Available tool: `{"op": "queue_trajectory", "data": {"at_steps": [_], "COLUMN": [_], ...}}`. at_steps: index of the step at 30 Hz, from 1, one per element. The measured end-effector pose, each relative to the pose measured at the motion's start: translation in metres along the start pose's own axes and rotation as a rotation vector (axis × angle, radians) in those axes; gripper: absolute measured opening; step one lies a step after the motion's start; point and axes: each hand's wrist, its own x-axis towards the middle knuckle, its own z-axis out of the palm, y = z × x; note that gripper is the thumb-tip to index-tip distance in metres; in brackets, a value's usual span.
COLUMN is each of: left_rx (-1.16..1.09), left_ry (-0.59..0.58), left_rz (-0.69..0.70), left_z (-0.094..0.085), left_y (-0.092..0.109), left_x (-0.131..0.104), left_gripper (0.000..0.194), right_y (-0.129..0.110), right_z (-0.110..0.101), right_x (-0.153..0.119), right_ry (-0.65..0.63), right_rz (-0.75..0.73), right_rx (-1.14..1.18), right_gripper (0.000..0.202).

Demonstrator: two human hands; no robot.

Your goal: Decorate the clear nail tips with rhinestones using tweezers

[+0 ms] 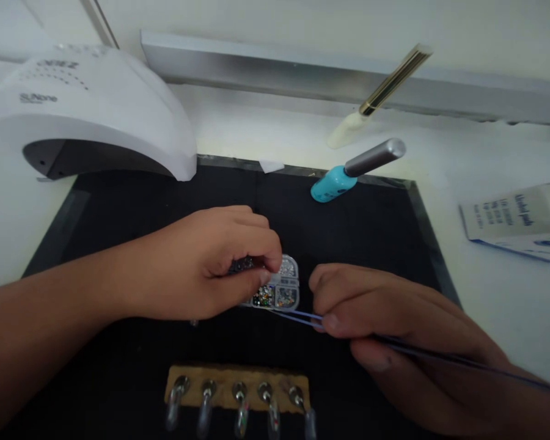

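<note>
My left hand (220, 263) is over a clear compartment case (296, 282) of small glittering rhinestones. Its thumb and forefinger close in a pinch at the case's upper middle; whatever lies between them is hidden. The hand covers the left part of the case. Multicoloured stones (264, 296) show in a lower compartment beside the thumb. From the right, my right hand (371, 311) grips thin tweezers (297, 316), their tips slightly apart at the case's lower edge. Nearer me, a gold-brown holder (224, 376) carries several nail tips (241, 418) on metal stands, some with coloured spots.
A white nail lamp (119, 116) stands at the back left of the black mat (220, 189). Behind the case are a turquoise polish bottle (333, 183) and a cream bottle (348, 129) with a gold cap. An alcohol pads box (508, 217) lies to the right.
</note>
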Motion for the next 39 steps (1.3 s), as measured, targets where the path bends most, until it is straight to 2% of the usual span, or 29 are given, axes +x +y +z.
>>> {"op": "queue_trajectory", "data": {"at_steps": [10,13,20,25,29,33,36,39], "left_rx": [0.019,0.042,0.116,0.207,0.273,0.284,0.272,0.259], "left_ry": [0.006,0.004,-0.006,-0.011,0.035,0.183,0.247,0.251], "left_rz": [0.034,0.044,0.046,0.013,-0.025,-0.046,-0.005,0.077], "left_z": [-0.003,-0.002,-0.003,-0.003,-0.013,-0.023,-0.014,0.008], "left_y": [0.003,0.002,0.000,0.003,0.014,0.037,0.057,0.066], "left_x": [-0.003,-0.006,-0.010,-0.010,-0.015,-0.037,-0.060,-0.076], "left_gripper": [0.013,0.011,0.009,0.014,0.016,0.020,0.019,0.012], "right_y": [0.011,0.009,-0.022,-0.048,-0.056,-0.050,-0.042,-0.037], "right_z": [0.010,0.015,0.019,0.021,0.025,0.029,0.033,0.035], "right_x": [-0.004,-0.006,-0.008,-0.025,-0.036,-0.036,-0.034,-0.033], "right_ry": [0.145,0.220,0.321,0.335,0.330,0.320,0.303,0.277], "right_rz": [-0.182,-0.163,-0.167,-0.159,-0.183,-0.218,-0.231,-0.226], "right_rx": [0.178,0.154,0.118,0.088,0.073,0.070,0.057,0.032], "right_gripper": [0.017,0.014,0.016,0.018,0.014,0.013,0.014,0.015]}}
